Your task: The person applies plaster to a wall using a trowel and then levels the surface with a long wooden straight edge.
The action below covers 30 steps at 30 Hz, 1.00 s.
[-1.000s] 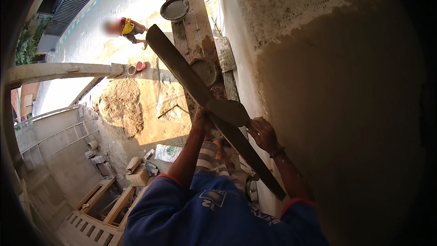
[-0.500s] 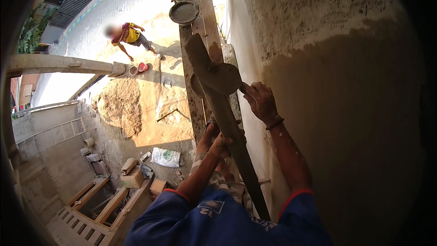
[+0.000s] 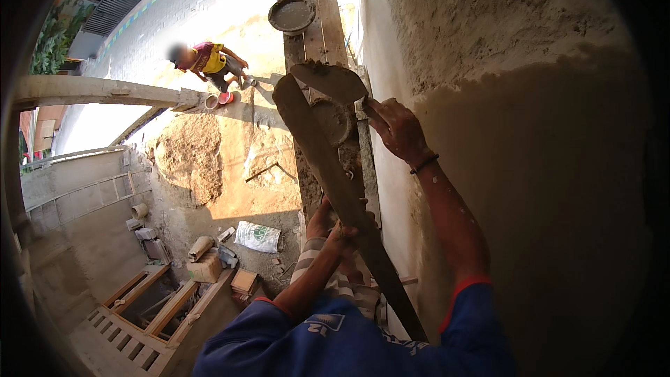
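My right hand is closed around the handle of a trowel. The blade lies just beyond the far end of a long straightedge board, with some wet mortar along its far edge. My left hand grips this board around its middle, and part of the fingers is hidden behind it. The board slants from below the trowel down past my right side. Under the trowel, a round mortar pan sits on the plank scaffold, partly covered by the board and blade.
Close on the right rises a wall, smooth below and rougher above. Two more mortar pans stand at the plank's far end. Below left are a sand pile, a white sack, and a person beside a red bucket.
The trowel has moved away from the board's face to beyond its far end, showing mortar on its edge. The board's far end has shifted slightly nearer. The person below has stepped closer to the buckets.
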### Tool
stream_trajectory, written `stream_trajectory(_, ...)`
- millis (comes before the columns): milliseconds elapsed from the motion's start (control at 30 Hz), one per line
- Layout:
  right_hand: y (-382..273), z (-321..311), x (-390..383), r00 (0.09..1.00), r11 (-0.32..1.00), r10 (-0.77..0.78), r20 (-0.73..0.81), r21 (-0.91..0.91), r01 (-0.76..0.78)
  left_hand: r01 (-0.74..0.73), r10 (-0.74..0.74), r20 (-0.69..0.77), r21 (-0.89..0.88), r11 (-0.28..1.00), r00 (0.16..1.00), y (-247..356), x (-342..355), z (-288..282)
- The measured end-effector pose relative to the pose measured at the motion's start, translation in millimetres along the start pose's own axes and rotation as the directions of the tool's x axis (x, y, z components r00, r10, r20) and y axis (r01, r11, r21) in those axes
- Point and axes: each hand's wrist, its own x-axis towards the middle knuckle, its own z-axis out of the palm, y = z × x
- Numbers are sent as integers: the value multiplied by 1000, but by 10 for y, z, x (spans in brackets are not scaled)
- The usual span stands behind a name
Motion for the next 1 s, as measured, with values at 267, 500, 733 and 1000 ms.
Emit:
stream_trajectory(267, 146, 919, -410, 837, 853, 397, 376, 186, -488, -165, 155, -195, -33, 986, 968, 283, -346, -324)
stream_trajectory(500, 180, 671, -664, 816, 743, 504, 283, 340, -576, -288, 283, -225, 9, 957, 932, 650, -192, 143)
stream_trajectory(733, -286, -564, -1306, 704, 604, 693, 158, 405, -686, -482, 517, -125, 232, 845, 847, 1505, 219, 901)
stream_trajectory(1000, -868, -769, -2044, 532, 386, 846, 29, 656, -648, -587, 711, -42, 531, 611, 702, 2386, 1404, 1590)
